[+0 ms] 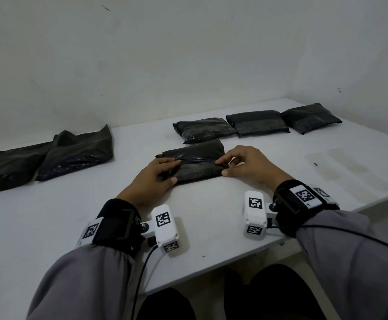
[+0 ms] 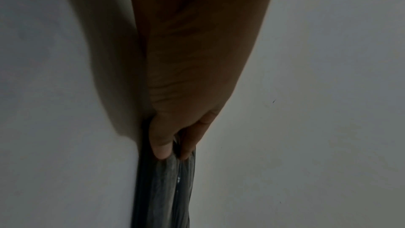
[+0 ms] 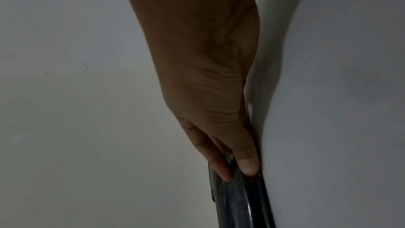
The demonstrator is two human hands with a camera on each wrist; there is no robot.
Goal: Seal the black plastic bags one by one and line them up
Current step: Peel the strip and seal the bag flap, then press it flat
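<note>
Near the middle of the counter (image 1: 211, 215), a little in from its near edge, lies the black bag in hand (image 1: 195, 166), folded over into a flat packet with its flap laid across the top. The step looks to be the sealing itself: both hands work along the flap's edge.

The left hand (image 1: 152, 175) grips the bag's left end, thumb at the near side and fingers (image 1: 168, 160) curled over the top onto the flap. The right hand (image 1: 246, 163) pinches the right end, fingertips bent down on the flap line and thumb low against the near side. Both wrists hover just above the counter.

Toward the far right corner three sealed bags (image 1: 256, 123) sit in a row, close side by side; at the far left edge the unsealed bags (image 1: 50, 158) lie slack and overlapping.

Next, I judge, the flap needs pressing flat along its length, then the packet must join the row's left end.
</note>
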